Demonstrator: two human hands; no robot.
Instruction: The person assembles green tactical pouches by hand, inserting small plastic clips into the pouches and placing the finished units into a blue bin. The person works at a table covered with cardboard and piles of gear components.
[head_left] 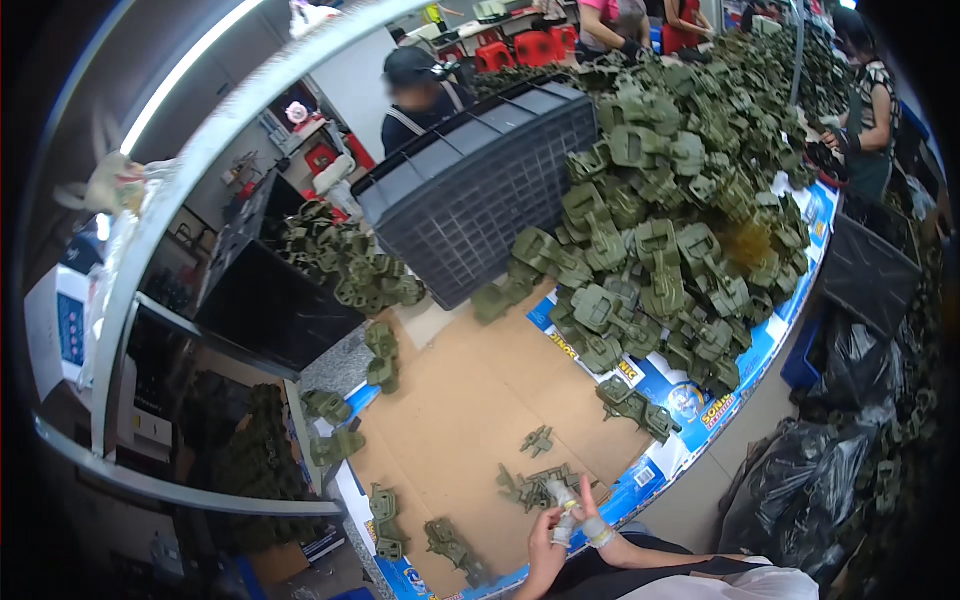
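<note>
Close together at the table's near edge are my left hand (545, 540) and my right hand (594, 522), with whitish wraps on some fingers. The left one has its fingers closed around something pale next to the right hand; what it is cannot be made out. A finger of my right hand is stretched upward, and the hand appears open. Just beyond them lies a small cluster of olive-green plastic parts (518, 488), partly hidden by the fingers. A smaller green piece (537, 440) rests a little farther away on the brown cardboard (455, 400) covering the table.
A large heap of green plastic parts (660, 260) fills the far right of the table. Beside it a dark crate (490, 190) stands tilted. More parts (450, 545) line the left edge. Black bags (800, 490) sit on the floor at right. Co-workers (410, 105) are beyond.
</note>
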